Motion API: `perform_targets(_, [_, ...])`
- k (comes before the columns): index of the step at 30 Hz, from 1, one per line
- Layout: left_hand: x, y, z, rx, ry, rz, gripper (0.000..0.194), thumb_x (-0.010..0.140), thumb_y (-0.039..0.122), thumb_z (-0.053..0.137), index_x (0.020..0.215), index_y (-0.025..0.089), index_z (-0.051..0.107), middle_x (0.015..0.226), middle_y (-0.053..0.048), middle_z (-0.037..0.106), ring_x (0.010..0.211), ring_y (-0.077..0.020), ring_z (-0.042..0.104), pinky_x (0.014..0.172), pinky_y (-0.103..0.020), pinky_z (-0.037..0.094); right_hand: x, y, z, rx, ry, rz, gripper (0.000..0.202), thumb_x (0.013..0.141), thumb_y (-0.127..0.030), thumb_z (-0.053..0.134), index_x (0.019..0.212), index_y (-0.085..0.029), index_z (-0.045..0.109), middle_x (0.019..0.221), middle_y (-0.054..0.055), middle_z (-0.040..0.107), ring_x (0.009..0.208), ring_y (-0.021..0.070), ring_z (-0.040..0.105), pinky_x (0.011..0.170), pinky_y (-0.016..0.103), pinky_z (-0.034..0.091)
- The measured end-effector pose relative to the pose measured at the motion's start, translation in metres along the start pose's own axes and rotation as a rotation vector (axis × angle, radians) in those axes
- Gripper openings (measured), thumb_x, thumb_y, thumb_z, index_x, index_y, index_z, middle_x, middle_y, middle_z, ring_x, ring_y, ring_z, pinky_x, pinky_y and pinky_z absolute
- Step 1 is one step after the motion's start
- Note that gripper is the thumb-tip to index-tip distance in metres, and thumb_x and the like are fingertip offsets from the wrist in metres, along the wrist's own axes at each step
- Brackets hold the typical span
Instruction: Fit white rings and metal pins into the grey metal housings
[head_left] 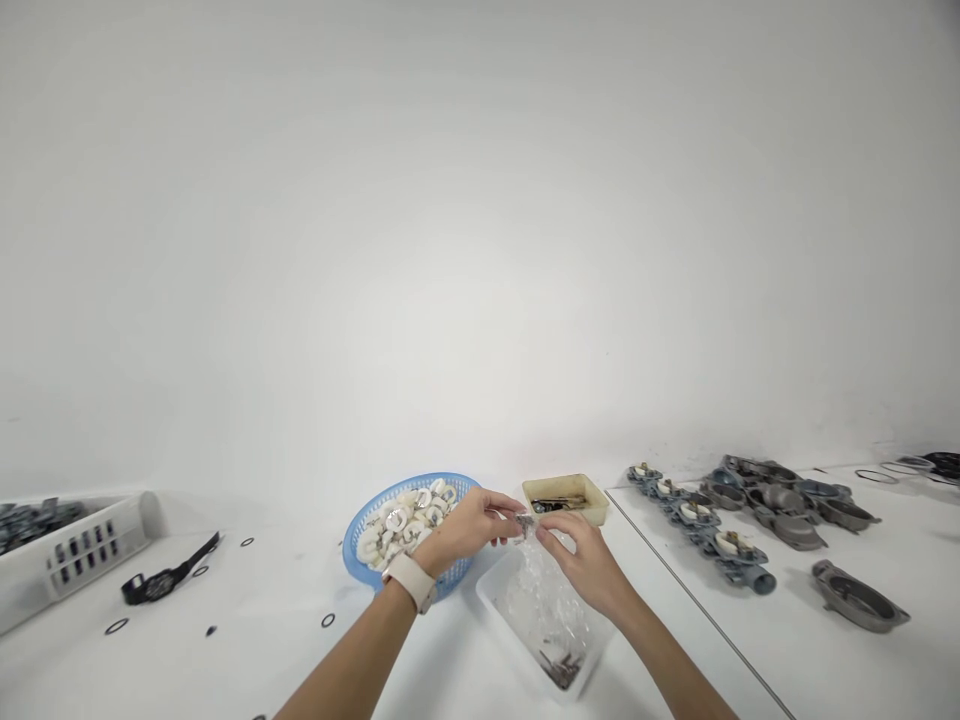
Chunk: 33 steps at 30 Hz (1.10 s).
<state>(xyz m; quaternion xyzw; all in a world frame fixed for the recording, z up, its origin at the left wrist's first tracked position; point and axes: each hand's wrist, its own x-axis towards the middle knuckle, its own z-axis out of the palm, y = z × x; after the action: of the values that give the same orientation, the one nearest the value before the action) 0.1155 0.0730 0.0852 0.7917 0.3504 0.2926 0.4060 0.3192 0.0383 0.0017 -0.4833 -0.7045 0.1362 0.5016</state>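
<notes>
My left hand (474, 523) and my right hand (583, 560) meet above a white tray (504, 622), fingertips nearly touching. Between them is a small shiny piece (525, 521), pinched by the fingers of both hands; its exact shape is too small to tell. Clear plastic (541, 590) lies in the tray below, with dark small parts (561, 667) at its near end. Behind my left wrist, which wears a light watch band, stands a blue basket (351, 545) of white ring-shaped parts (397, 519). A yellowish container (597, 505) with thin dark pieces sits just beyond my right hand.
A white crate (82, 550) of grey parts and a black watch (161, 584) lie at the left, with several black rings (328, 620) nearby. Right of a metal strip (697, 602) are a row of grey assemblies (696, 513) and several grey housings (859, 597).
</notes>
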Motion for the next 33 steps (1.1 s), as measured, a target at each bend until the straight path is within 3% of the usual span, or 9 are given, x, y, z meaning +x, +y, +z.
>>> perform_targets(6, [0.000,0.010,-0.007,0.067,-0.016,0.069,0.036,0.079,0.050,0.073,0.081,0.015,0.080,0.072,-0.005,0.069,0.065,-0.0167,0.054,0.059,-0.026,0.042,-0.003,-0.006,-0.003,-0.052,-0.017,-0.059,0.033,0.099,-0.046,0.049,0.101,-0.027,0.077,0.111,0.008,0.073,0.111,0.0316,0.060,0.099,0.050,0.043])
perform_targets(12, [0.001,0.013,-0.009,0.127,-0.006,0.127,0.041,0.085,0.053,0.066,0.071,0.015,0.075,0.063,-0.002,0.062,0.063,-0.0159,0.051,0.063,-0.027,0.043,-0.002,-0.006,-0.004,-0.073,-0.002,-0.087,0.031,0.099,-0.042,0.051,0.099,-0.028,0.078,0.114,0.008,0.073,0.114,0.0322,0.058,0.100,0.050,0.043])
perform_targets(18, [0.000,0.016,-0.006,0.149,0.030,0.173,0.037,0.087,0.048,0.064,0.075,0.015,0.077,0.071,-0.003,0.067,0.068,-0.0170,0.054,0.067,-0.027,0.045,-0.004,-0.007,-0.005,-0.066,-0.014,-0.076,0.029,0.098,-0.043,0.052,0.096,-0.026,0.075,0.115,0.007,0.072,0.118,0.0310,0.058,0.104,0.050,0.043])
perform_targets(23, [-0.002,0.015,-0.004,0.178,0.118,0.215,0.035,0.090,0.044,0.061,0.083,0.016,0.080,0.073,-0.003,0.070,0.066,-0.0167,0.055,0.065,-0.027,0.044,-0.001,-0.006,-0.007,-0.066,-0.027,-0.073,0.034,0.097,-0.048,0.056,0.120,-0.027,0.070,0.133,0.008,0.065,0.126,0.0301,0.055,0.107,0.048,0.044])
perform_targets(26, [-0.009,0.012,-0.002,0.197,0.224,0.223,0.033,0.093,0.043,0.059,0.093,0.017,0.080,0.081,-0.003,0.073,0.065,-0.0166,0.056,0.065,-0.027,0.045,0.009,-0.010,-0.013,-0.063,-0.068,-0.104,0.029,0.095,-0.047,0.059,0.106,-0.025,0.074,0.122,0.009,0.070,0.118,0.0303,0.060,0.103,0.046,0.046])
perform_targets(30, [-0.032,-0.003,0.004,0.223,0.415,0.231,0.039,0.103,0.043,0.044,0.122,0.021,0.071,0.108,-0.006,0.073,0.076,-0.0177,0.062,0.072,-0.029,0.047,0.028,-0.022,-0.024,-0.063,-0.116,-0.140,0.027,0.097,-0.045,0.057,0.095,-0.025,0.075,0.110,0.006,0.075,0.110,0.0273,0.063,0.101,0.042,0.046])
perform_targets(33, [-0.054,-0.027,0.013,0.258,0.482,0.235,0.040,0.105,0.042,0.038,0.125,0.022,0.067,0.111,-0.007,0.071,0.078,-0.0188,0.062,0.073,-0.030,0.047,0.037,-0.029,-0.028,-0.076,-0.124,-0.129,0.025,0.096,-0.044,0.060,0.097,-0.026,0.078,0.114,0.006,0.074,0.114,0.0272,0.062,0.104,0.042,0.044])
